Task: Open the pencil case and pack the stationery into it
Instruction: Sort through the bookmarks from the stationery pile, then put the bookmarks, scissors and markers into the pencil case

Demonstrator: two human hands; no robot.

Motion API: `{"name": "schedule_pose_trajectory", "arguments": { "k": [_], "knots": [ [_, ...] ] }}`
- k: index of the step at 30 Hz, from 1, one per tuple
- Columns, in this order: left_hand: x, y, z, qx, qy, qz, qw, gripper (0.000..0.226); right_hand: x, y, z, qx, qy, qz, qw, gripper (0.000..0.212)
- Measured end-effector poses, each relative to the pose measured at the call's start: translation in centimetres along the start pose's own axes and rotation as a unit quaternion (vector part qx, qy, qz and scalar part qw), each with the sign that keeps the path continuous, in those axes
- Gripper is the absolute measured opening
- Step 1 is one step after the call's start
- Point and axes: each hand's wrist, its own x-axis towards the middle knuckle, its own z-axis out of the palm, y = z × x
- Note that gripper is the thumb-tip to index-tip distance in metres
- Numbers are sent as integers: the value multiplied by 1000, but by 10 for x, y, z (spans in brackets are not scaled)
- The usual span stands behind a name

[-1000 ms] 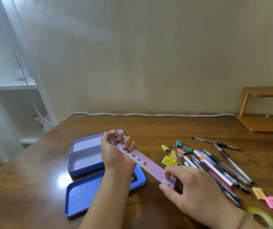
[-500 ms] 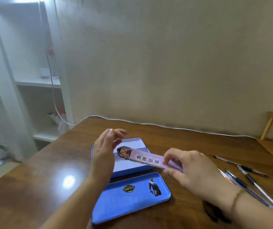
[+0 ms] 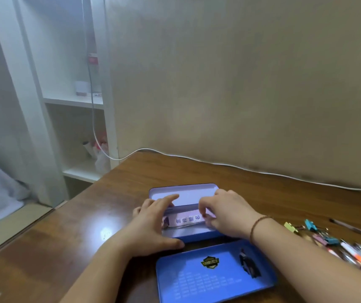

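Head view shows the open pencil case (image 3: 188, 234) lying on the wooden table (image 3: 70, 237), with both hands over it. Inside lies a pink ruler (image 3: 186, 221), its two ends hidden under the hands. Left hand (image 3: 151, 224) rests with fingers spread at the left end; right hand (image 3: 225, 213) has curled fingers on the right end, but I cannot tell if they pinch it. Near them lies the blue lid (image 3: 197, 278). Pens (image 3: 354, 254) and binder clips (image 3: 310, 225) at right are blurred and cut off.

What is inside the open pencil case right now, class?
A pink ruler lies in the pencil case, with the left hand and right hand at its ends. Both ends, and anything beneath, are covered.
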Motion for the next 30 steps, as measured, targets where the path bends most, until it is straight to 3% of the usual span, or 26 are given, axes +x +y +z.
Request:
{"name": "schedule_pose_trajectory", "arguments": {
  "k": [6,11,16,19,25,30],
  "knots": [
    [3,-2,-2,2,-17,29,999,90,1,5,2,22,9,-30,999,18],
    [6,-8,1,-7,-25,54,998,79,0,10,1,-95,39,-27,994,34],
    [6,-9,0,-11,-29,64,997,65,-8,11,0,-41,59,7,997,37],
    [6,-10,1,-6,-32,78,996,56,-34,16,-12,8,121,31,992,31],
    [8,-7,5,-12,-38,107,993,57,-143,79,-44,100,226,223,943,15],
    [5,-5,9,-11,-69,108,992,72,-214,150,-52,140,242,439,854,6]
  ]
}}
